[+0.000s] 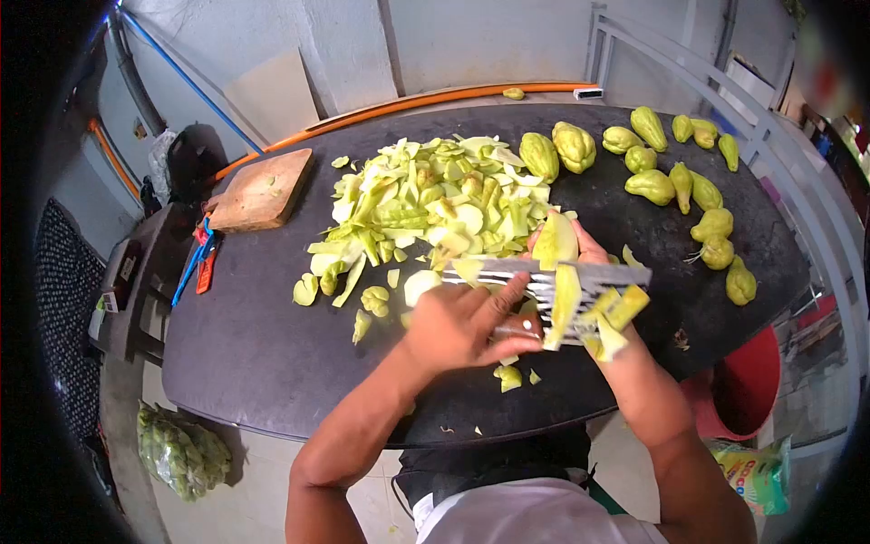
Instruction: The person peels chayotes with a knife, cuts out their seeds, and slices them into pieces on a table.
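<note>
Over the front middle of the dark table, my left hand (462, 328) is closed round the brown handle of a wide metal blade (507, 276), its index finger laid along the blade. The blade is smeared by motion, with pale green slices on and around it. My right hand (584, 243) is just behind the blade, closed round a partly peeled green chayote (555, 240). A yellow-green piece (621, 306) shows at the blade's right part. Beyond the hands lies a large heap of peels and slices (426, 195).
Whole chayotes (650, 186) are spread over the table's right side. A wooden board (263, 190) lies at the back left, near a red-handled tool (207, 272). Small scraps (509, 377) lie near the front edge. A red bucket (766, 381) and a filled plastic bag (181, 453) stand below.
</note>
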Motion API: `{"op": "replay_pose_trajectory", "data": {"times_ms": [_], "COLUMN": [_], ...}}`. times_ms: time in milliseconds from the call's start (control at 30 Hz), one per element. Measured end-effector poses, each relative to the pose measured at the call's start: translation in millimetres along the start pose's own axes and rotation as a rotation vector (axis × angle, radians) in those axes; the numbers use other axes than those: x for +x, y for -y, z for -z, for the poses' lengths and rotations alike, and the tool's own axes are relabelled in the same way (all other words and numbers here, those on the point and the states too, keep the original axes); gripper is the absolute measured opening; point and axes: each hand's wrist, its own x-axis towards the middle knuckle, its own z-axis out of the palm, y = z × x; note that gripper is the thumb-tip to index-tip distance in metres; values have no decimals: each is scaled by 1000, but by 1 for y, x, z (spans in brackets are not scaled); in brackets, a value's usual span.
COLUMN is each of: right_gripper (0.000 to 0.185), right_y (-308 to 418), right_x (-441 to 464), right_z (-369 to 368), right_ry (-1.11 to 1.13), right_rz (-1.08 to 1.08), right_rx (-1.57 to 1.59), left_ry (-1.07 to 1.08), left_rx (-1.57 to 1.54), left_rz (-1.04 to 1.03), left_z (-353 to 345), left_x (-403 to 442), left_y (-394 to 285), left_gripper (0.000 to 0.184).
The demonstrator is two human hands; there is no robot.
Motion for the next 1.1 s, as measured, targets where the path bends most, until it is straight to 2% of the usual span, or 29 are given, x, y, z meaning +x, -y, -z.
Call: {"op": "replay_pose_trajectory", "data": {"times_ms": [67, 167, 300, 333, 367, 467, 533, 567, 600, 633, 733, 833, 900, 1100], "right_gripper": [39, 38, 45, 52, 57, 55, 52, 45, 42, 39, 37, 36, 43, 51], "right_y": [-4, -2, -6, -11, -12, -11, -11, -10, -8, -4, -2, -4, 6, 8], "right_x": [3, 3, -7, -7, -4, -5, -2, 1, 0, 1, 12, 1, 3, 12], "right_z": [2, -2, 1, 5, 4, 2, -6, -14, -12, -10, 5, 14, 11, 17], "right_ry": [-54, 19, -45, 47, -9, 90, 68, -76, -2, 77, -66, -118, -15, 9], "right_rz": [101, 91, 124, 203, 140, 125, 133, 88, 40, -5, 41, 137, -81, -108], "right_rx": [-26, -33, -160, -195, -130, -132, -109, -180, -157, -131, -51, -34, 69, 58], "left_ry": [32, 3, -8, -2, 3, 84, 98, 103, 80, 77, 146, 61, -81, -37], "left_rx": [20, -15, -9, -23, -33, -24, -85, -116, -161, -95, -47, 43, 3, 37], "left_rz": [41, 26, 73, 113, 153, 201, 400, 501, 627, 588, 509, 172, 7, -54], "left_z": [4, 6, 4, 5, 7, 18, 16, 15, 16, 18, 20, 10, 2, 2], "left_x": [-2, 0, -3, -4, -5, -5, -7, -7, -7, -10, -9, -6, 3, 5], "left_y": [5, 2, 15, 20, 23, 16, 28, 34, 38, 41, 24, 8, -2, -12], "left_gripper": [82, 81, 79, 78, 77, 73, 69, 68, 64, 63, 64, 78, 82, 82]}}
